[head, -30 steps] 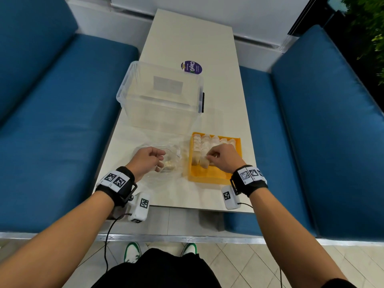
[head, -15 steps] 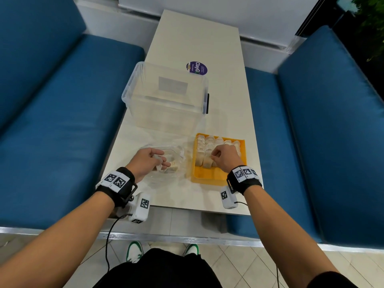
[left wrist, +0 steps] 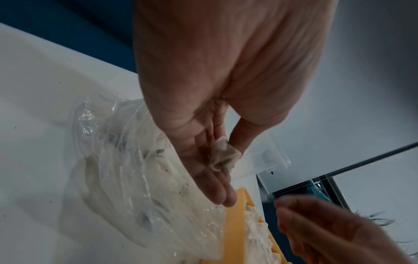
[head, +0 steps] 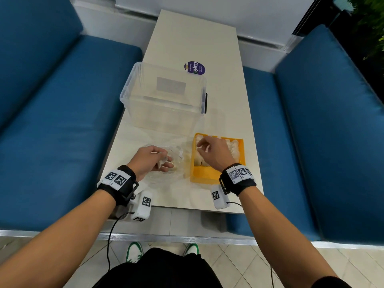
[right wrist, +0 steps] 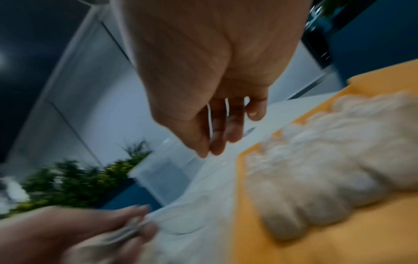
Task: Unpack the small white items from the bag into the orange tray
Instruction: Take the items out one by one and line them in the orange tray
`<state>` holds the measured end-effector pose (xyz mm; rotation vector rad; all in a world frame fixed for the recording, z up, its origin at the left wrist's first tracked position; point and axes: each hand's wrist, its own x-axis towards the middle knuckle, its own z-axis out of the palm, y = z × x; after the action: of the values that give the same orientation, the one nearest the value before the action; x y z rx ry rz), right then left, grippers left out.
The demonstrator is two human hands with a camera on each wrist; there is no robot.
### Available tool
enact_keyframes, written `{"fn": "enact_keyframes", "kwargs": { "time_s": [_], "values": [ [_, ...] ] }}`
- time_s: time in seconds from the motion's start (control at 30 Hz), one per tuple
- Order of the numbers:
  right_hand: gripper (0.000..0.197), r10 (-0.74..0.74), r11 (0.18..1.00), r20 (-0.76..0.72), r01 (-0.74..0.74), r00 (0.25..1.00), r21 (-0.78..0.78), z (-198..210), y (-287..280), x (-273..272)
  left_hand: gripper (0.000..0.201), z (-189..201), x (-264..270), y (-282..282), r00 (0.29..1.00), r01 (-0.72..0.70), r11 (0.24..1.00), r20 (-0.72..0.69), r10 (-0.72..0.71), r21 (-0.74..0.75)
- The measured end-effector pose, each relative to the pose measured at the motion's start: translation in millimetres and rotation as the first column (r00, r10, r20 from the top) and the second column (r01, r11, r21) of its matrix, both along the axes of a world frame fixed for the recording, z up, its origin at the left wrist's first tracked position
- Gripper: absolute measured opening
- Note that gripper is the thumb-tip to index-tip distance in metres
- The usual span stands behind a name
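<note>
A narrow cream table (head: 195,44) stands between two blue upholstered benches (head: 62,113), with a white wall behind and tiled floor below. The left hand (head: 150,161) pinches one small white item (left wrist: 224,155) between thumb and fingers above the clear plastic bag (left wrist: 126,160). The right hand (head: 214,152), fingers relaxed and holding nothing, hovers over the orange tray (head: 204,175), where white items (head: 234,147) lie in rows. A clear storage bin (head: 164,98) and a purple sticker (head: 195,68) lie farther back.

Left hand (left wrist: 226,85) over the desk (left wrist: 34,89), thumb and fingers (left wrist: 217,189) pinching one small white item (left wrist: 224,155). Beneath it, crumpled clear bag (left wrist: 126,178), its edge against orange tray (left wrist: 235,228) holding more white items (left wrist: 257,232). Right hand (left wrist: 334,232) blurred, lower right.
</note>
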<state>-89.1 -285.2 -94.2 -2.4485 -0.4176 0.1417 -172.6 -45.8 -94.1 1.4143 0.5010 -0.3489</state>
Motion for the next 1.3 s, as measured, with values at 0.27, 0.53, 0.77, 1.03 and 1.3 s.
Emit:
{"fn": "enact_keyframes", "kwargs": {
  "time_s": [0.27, 0.53, 0.77, 1.03, 1.3],
  "values": [
    [0.033, 0.283, 0.946, -0.025, -0.274, 0.959, 0.175, 10, 60, -33, 0.026, 6, 0, -5, 1.000, -0.021, 0.999, -0.008, 0.021, -0.039],
    [0.028, 0.335, 0.933, 0.116, -0.346, 0.935, 0.096, -2, 72, -44, 0.018, 10, -2, 1, 0.999, -0.049, 0.998, -0.023, 0.048, -0.027],
    [0.012, 0.186, 0.965, 0.104, -0.201, 0.977, 0.169, 1, 74, -44, 0.038, 10, -4, -2, 0.997, -0.053, 0.982, -0.064, 0.042, -0.179],
    [0.016, -0.082, 0.903, -0.268, 0.185, 0.960, 0.387, -1, 63, -38, 0.030, 8, -7, 0, 0.993, 0.102, 0.979, 0.070, -0.091, -0.178],
    [0.006, -0.030, 0.928, -0.151, 0.084, 0.988, 0.362, 5, 60, -33, 0.025, -3, -9, -3, 0.993, 0.065, 0.997, 0.103, -0.061, -0.042]
  ]
}}
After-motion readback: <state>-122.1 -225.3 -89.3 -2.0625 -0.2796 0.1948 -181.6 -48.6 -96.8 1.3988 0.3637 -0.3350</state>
